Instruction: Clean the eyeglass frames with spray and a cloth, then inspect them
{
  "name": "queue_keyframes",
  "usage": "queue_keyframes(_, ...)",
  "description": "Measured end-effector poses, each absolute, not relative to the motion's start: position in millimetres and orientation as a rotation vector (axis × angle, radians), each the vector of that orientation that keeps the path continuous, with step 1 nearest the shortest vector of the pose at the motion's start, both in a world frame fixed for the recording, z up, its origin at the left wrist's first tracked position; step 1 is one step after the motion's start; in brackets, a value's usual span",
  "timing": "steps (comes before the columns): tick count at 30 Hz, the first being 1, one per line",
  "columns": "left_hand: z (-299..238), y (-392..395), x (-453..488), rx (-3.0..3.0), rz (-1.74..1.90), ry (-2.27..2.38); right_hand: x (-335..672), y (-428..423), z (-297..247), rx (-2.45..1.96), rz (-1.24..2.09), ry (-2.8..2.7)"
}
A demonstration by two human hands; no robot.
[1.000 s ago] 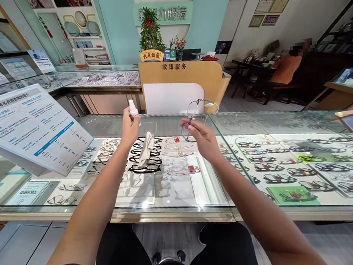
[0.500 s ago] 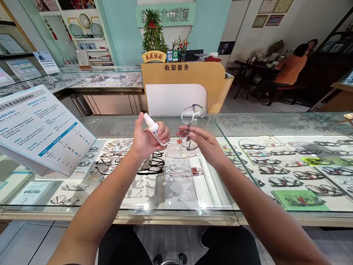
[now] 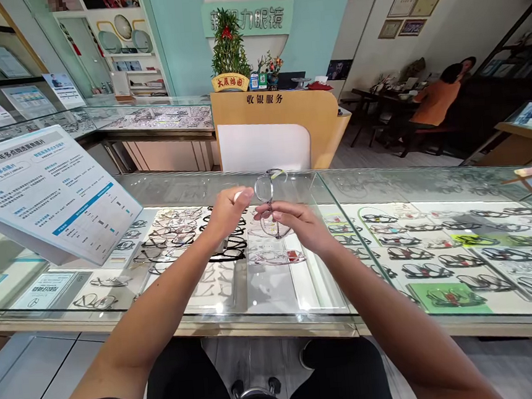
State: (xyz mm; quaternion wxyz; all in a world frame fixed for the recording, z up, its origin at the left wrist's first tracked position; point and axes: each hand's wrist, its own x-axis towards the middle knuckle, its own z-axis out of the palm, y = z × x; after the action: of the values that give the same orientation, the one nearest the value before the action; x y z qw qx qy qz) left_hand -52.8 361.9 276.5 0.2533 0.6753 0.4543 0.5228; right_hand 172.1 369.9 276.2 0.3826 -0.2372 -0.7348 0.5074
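My left hand (image 3: 230,210) is wrapped round a small white spray bottle (image 3: 237,196), mostly hidden now behind the fingers, with the thumb at its top. Just to the right, my right hand (image 3: 298,221) pinches a pair of clear-framed eyeglasses (image 3: 265,188) near the bridge. The glasses are held on end, one round lens above the other, over the glass counter. The left thumb points towards the upper lens, close beside it.
Below my hands runs a glass display counter (image 3: 273,286) with rows of eyeglass frames (image 3: 227,243) inside. A large printed sign (image 3: 51,193) leans at left. Beyond stands a wooden cashier desk (image 3: 281,108). A person in orange (image 3: 439,100) sits at the far right.
My left hand has turned over with the spray bottle and come closer to the glasses. The glasses and my right hand have shifted slightly left and down.
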Motion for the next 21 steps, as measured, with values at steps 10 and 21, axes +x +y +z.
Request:
queue_keyframes(10,270.8,364.0,-52.8,1.862,1.439,1.325,166.2,360.9,279.6,-0.587,1.315,-1.934)
queue_keyframes(21,268.2,354.3,-42.1,2.0,1.276,1.29,166.9,372.2,264.5,-0.625,1.233,-1.701)
